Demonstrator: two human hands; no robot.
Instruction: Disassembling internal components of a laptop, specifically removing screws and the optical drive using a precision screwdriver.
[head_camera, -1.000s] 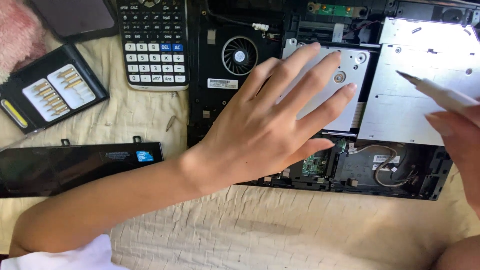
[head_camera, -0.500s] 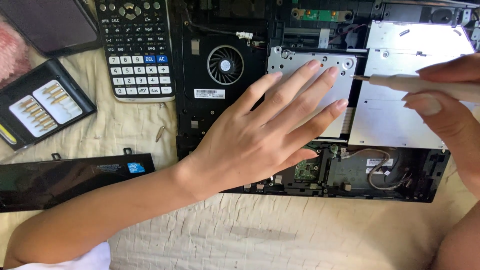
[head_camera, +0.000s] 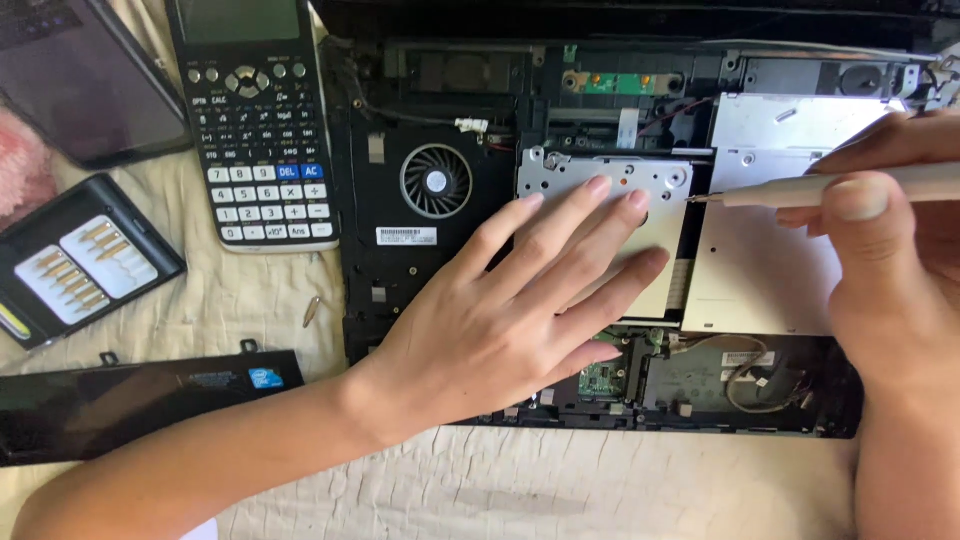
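Since half a second ago, the right hand (head_camera: 885, 250) has brought its slim white screwdriver (head_camera: 830, 188) leftward, so that the tip now sits at the right edge of the silver hard drive caddy (head_camera: 610, 175), near its upper right corner. That hand is clamped on the tool, thumb on top and fingers curled beneath, the shaft lying almost level. Meanwhile the left hand (head_camera: 500, 330) rests as it did, flat and open, fingers spread and pressing on the caddy; the fingertips reach close to its top edge and the palm covers its lower part.

Under both hands lies an opened black laptop base (head_camera: 400, 290). The caddy sits in its middle bay, directly beneath the left hand and just left of the screwdriver tip. Beside it on the right is the silver optical drive (head_camera: 760, 270), under the right hand. Left of the caddy is the round cooling fan (head_camera: 436, 181). Below the left palm a small green circuit board (head_camera: 603, 378) shows.

Farther left on the cream cloth (head_camera: 250, 300) lie a loose screwdriver bit (head_camera: 311, 311), a black scientific calculator (head_camera: 255, 120), an open case of bits (head_camera: 75, 262), and a long black battery (head_camera: 140, 395).
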